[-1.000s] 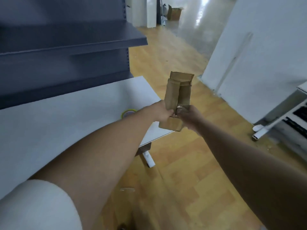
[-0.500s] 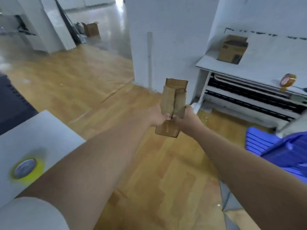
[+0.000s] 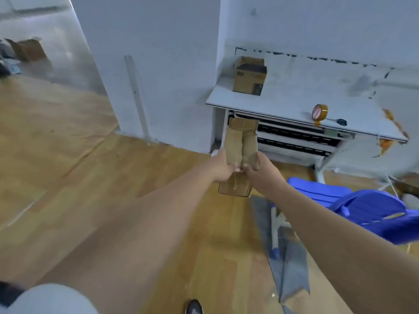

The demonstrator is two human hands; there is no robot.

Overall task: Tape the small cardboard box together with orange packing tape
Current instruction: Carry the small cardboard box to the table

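A small brown cardboard box [image 3: 240, 146], unassembled with its flaps standing open at top and bottom, is held upright in mid-air at arm's length above the wooden plank floor [image 3: 68, 177]. The left hand [image 3: 221, 168] grips the box's left edge at mid-height with curled fingers; the right hand [image 3: 258, 169] grips the right edge at the same height, so that the two thumbs nearly meet on the near face. Beyond the box stands a white table [image 3: 272, 103] against a white wall [image 3: 158, 64]. On the table's surface, a roll of orange packing tape [image 3: 320, 112] stands on edge, well apart from the box, beside a blue-handled tool [image 3: 337, 121] whose kind cannot be told. A second, closed brown cardboard carton [image 3: 249, 77] rests at the table's left end. A blue plastic chair [image 3: 362, 207] stands at lower right.
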